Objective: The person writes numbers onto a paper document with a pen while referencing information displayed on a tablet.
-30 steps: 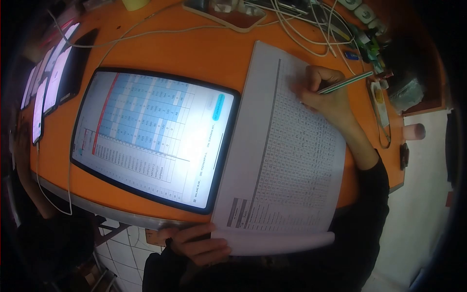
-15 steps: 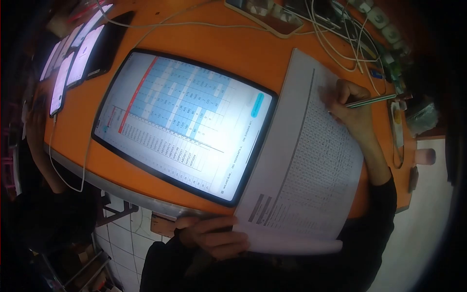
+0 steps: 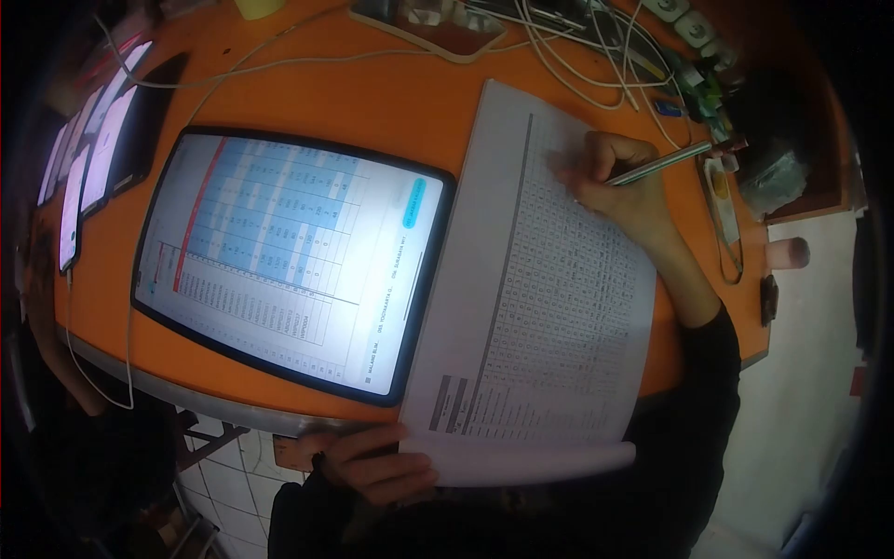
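Observation:
My right hand (image 3: 622,182) is closed around a slim pen (image 3: 663,160), with its fingertips low over the upper part of a printed sheet (image 3: 559,307). Rows and columns of small figures fill the sheet, and its near end curls over in a roll. At that near edge, my left hand (image 3: 377,463) grips the paper, fingers on top and thumb out to the side. A large tablet (image 3: 298,270) lies left of the paper, lit up with a blue and white spreadsheet. The pen's tip is hidden by my fingers.
Several lit phones (image 3: 96,158) lie at the left, one with a white cable (image 3: 128,345). A phone-like device (image 3: 433,28), tangled cables (image 3: 559,65) and a power strip (image 3: 684,23) occupy the back. Another person's arm (image 3: 56,349) rests at the left edge.
The whole view has shifted, so the tablet, paper and hands sit further left. My right hand keeps the pen over the upper sheet, and my left hand still grips the near edge.

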